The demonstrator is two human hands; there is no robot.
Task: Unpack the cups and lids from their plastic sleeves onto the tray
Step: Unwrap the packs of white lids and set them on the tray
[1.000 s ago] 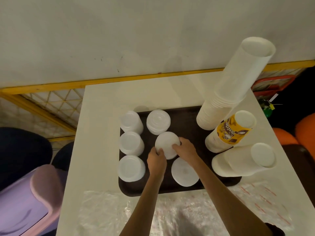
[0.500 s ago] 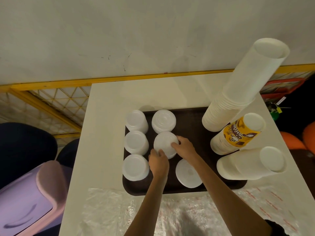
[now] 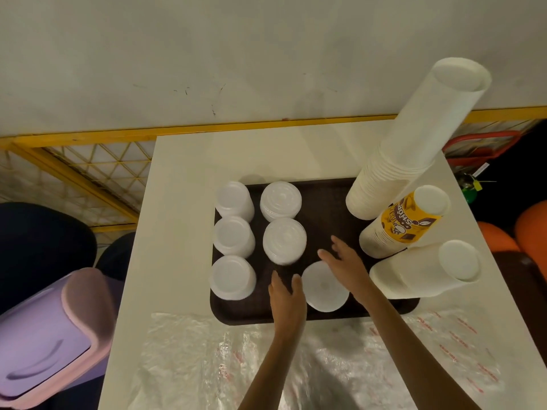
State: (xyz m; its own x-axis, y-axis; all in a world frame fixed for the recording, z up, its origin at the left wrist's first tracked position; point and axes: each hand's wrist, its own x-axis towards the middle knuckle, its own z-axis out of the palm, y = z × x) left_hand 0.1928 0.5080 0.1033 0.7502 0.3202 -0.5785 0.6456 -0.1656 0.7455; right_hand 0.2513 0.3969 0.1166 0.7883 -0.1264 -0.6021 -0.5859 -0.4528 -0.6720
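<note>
A dark brown tray (image 3: 322, 199) lies on the white table. On its left stand three stacks of white lids (image 3: 233, 276), with two more lid stacks (image 3: 284, 242) beside them and another stack (image 3: 324, 287) near the front. At the right stand a tall stack of white cups (image 3: 414, 143), a yellow printed cup stack (image 3: 405, 221) and a shorter white stack (image 3: 423, 270). My left hand (image 3: 285, 297) and my right hand (image 3: 344, 261) hover over the tray with fingers spread, holding nothing.
Empty crinkled plastic sleeves (image 3: 296, 359) cover the table's front edge. A purple lidded bin (image 3: 50, 335) stands at the left beside the table. A yellow mesh fence (image 3: 88, 167) runs behind, and orange objects (image 3: 515, 232) sit at the right.
Both hands have let go of the middle lid stack and drawn back toward me. That stack now stands alone on the tray.
</note>
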